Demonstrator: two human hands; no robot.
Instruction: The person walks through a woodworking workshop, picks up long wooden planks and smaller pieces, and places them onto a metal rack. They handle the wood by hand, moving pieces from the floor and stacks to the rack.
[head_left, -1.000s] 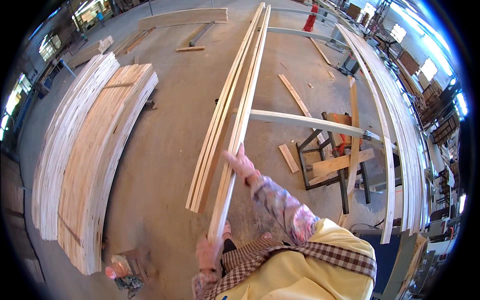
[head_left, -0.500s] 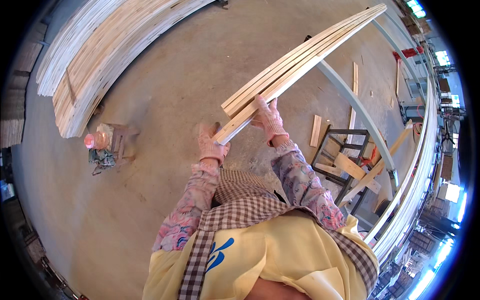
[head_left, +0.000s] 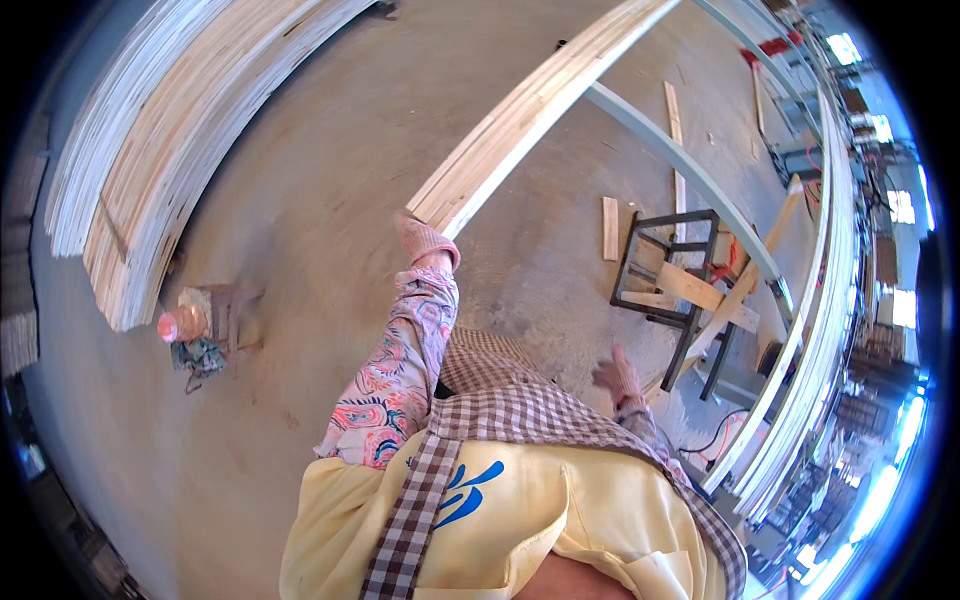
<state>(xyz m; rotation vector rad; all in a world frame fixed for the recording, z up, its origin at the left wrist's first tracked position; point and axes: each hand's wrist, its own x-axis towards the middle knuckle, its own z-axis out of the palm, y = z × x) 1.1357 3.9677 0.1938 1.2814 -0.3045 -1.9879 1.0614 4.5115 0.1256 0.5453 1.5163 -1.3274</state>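
Long, pale wooden strips (head_left: 530,110) lie side by side in a narrow stack, reaching from before me toward the far right. Their near ends are nearly even. My left hand (head_left: 425,240), in a pinkish knit glove, is against these near ends; its fingers are mostly hidden by the wood, so I cannot see whether they grip. Away from the stack, low on the right beside my apron, is my right hand (head_left: 617,377). It is open, fingers apart, holding nothing, and slightly blurred.
A grey metal rail (head_left: 690,180) supports the strips. At right stand a dark metal frame (head_left: 665,265) with wood offcuts and a long white stack (head_left: 800,370). Large board piles (head_left: 160,150) fill the upper left; a stool-like stand (head_left: 225,315) with a pinkish roll is nearby.
My right hand has let go of the strips and dropped back toward my right side. The protruding strip now sits nearly level with the others, my left hand still at the ends.
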